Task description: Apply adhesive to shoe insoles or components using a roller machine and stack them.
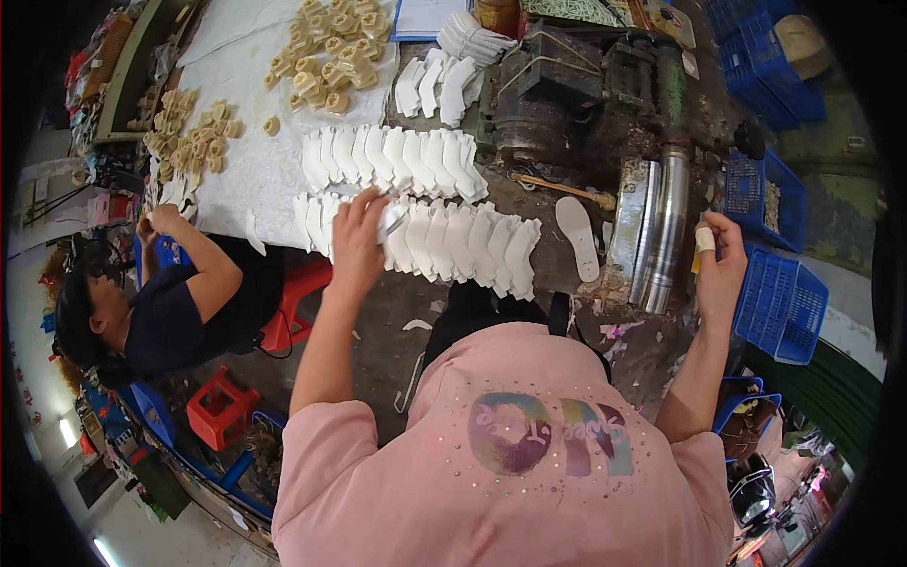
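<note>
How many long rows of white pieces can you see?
2: the far row, and the near row, partly hidden by the left hand. Some pieces may be out of sight there.

Curved pieces (436,241) are coloured white, small parts (354,64) cream, baskets (782,310) blue; a pink shirt (501,515) is patterned with dots.

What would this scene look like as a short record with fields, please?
Left hand: at the near row of white pieces
Right hand: right of the metal cylinder; grip unclear
Far row: more white pieces, beyond the near row
Insole: white, between near row and cylinder
Beige parts: heaped, upper left
Co-worker: at left, dark top
</note>
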`<state>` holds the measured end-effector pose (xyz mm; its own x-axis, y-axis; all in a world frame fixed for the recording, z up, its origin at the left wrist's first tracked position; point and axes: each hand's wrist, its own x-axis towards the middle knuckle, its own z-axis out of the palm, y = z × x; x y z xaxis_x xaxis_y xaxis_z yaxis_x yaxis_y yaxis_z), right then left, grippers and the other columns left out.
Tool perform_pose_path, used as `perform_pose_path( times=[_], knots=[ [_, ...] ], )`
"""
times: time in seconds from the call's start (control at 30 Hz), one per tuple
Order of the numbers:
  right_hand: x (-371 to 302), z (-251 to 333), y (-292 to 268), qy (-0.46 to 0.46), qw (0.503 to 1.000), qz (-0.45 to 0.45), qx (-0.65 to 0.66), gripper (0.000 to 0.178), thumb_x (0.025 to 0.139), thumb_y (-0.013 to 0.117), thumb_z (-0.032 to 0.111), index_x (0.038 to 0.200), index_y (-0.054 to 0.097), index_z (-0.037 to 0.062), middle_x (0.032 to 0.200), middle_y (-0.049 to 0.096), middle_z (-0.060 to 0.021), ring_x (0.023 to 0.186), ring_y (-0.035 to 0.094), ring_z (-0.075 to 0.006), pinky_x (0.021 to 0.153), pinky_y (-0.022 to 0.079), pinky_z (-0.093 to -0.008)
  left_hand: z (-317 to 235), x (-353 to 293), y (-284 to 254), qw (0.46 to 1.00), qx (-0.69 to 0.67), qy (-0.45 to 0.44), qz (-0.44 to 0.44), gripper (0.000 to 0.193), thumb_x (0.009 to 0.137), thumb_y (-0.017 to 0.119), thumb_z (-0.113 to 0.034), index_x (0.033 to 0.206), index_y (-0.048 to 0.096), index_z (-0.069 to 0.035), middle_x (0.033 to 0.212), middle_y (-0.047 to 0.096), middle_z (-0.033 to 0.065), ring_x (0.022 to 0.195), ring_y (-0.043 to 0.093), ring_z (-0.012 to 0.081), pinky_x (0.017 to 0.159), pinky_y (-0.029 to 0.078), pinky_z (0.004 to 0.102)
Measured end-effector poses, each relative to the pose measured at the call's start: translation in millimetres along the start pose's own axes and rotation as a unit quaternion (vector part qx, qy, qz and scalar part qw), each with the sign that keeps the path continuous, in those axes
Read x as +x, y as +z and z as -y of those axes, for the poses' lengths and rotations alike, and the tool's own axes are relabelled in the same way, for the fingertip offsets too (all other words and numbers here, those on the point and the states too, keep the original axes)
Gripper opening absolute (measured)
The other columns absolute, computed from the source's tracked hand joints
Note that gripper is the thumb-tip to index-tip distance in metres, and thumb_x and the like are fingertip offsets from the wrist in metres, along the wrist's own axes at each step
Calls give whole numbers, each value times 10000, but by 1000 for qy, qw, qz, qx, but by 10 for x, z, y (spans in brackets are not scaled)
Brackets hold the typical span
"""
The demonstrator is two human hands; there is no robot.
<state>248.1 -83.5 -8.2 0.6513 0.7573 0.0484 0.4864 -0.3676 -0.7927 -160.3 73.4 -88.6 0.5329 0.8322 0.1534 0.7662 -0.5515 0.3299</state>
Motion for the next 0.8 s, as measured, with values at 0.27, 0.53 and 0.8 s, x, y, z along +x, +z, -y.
perform_pose_path(
  times=[0.27, 0.53, 0.8],
  knots=[
    [-3, 136, 69, -13, 1000, 5, 24, 211, 876, 556, 29, 1086, 575, 22, 931, 591, -30, 873, 550, -101, 776, 426, -233, 441, -643, 98, 957, 94, 18, 273, 399, 621, 608, 58, 1007, 604, -45, 1164, 514, 113, 1007, 518, 298, 811, 429, 402],
    [-217, 590, 223, -112, 989, 75, 68, 110, 846, 550, 11, 947, 592, 25, 898, 604, -48, 831, 560, -114, 744, 444, -244, -408, 111, -382, 850, -476, -202, 100, 519, 747, 531, 89, 1244, 474, -48, 1044, 613, 131, 964, 586, 223, 824, 483, 355],
    [-612, 898, 950, -272, 958, 87, 30, 275, 757, 634, 105, 1026, 614, 50, 1105, 497, -107, 1027, 434, -306, 879, 319, -434, -1757, 424, -270, 550, -817, -140, 99, 589, 846, 553, -27, 1368, 280, -14, 1152, 587, 109, 963, 582, 149, 780, 496, 254]
  ],
)
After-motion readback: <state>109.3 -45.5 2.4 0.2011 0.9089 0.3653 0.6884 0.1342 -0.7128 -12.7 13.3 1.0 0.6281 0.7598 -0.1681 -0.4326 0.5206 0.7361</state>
